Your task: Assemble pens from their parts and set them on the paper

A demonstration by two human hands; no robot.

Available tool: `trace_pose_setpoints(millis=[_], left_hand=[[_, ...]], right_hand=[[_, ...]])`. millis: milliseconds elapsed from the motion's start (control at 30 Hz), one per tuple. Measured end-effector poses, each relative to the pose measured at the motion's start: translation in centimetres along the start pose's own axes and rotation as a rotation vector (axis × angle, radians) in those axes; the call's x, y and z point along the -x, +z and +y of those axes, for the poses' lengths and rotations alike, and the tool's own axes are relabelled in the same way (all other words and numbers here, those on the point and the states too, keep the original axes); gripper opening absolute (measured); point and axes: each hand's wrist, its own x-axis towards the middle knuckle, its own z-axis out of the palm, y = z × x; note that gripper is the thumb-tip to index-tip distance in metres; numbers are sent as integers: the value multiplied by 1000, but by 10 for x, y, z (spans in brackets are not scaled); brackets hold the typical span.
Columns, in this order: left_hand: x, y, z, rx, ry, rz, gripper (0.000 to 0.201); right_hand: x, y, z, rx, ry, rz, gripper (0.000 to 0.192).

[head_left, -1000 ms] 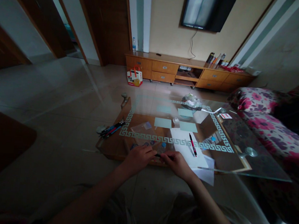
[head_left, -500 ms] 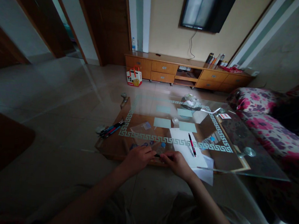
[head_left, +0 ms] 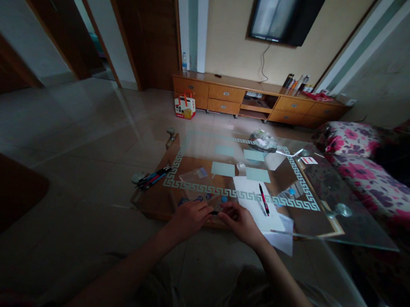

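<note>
Black stick (head_left: pixel 215 213), pinched in your left hand (head_left: pixel 193 216)! Your right hand (head_left: pixel 242 223) curls by its end, grip unclear; a red pen (head_left: pixel 264 200) lies nearby.

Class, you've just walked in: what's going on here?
A person's left hand pinches a small dark object, mostly hidden, at the near edge of a glass table. The right hand is by the object's free end, perhaps touching it. A red-and-black pen lies on white paper to the right; a bunch of pens lies at the table's left end.
</note>
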Motion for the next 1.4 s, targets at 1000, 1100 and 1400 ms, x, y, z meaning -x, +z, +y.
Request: trace_pose_setpoints(millis=[1000, 1100, 1400], left_hand=[[0, 0, -2, -262, 138, 86, 19], [0, 0, -1, -256, 138, 82, 18], [0, 0, -2, -261, 172, 73, 20]], right_hand=[[0, 1, 2, -109, 10, -74, 28], [0, 0, -1, -105, 8, -50, 35], [-1, -5, -3, 60, -5, -96, 50]])
